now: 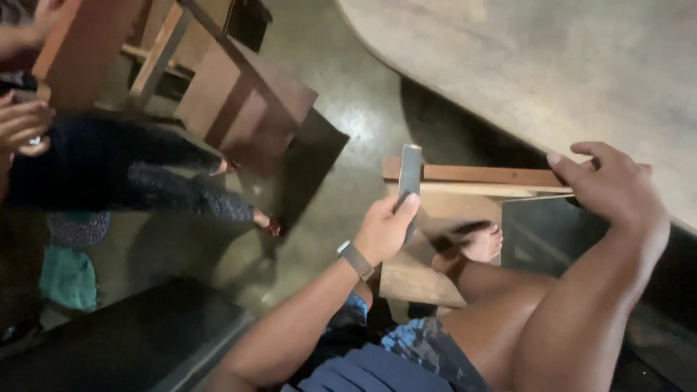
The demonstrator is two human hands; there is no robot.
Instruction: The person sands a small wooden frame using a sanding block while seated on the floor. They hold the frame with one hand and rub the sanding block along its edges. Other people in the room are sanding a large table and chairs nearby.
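My left hand (385,229), with a watch on the wrist, grips a flat grey block (409,181) held upright against the end of a wooden strip (479,175). My right hand (613,185) holds the other end of that strip, fingers curled over it, next to the edge of a large pale table top (566,65). The strip lies on top of a small wooden frame (428,272). My bare knee and foot (483,243) show below the strip.
Another person sits at the left, with dark trousers (123,170) and a hand (22,123) at the frame edge. A wooden stool or chair (232,94) stands on the grey concrete floor behind. A dark bench (123,341) fills the lower left.
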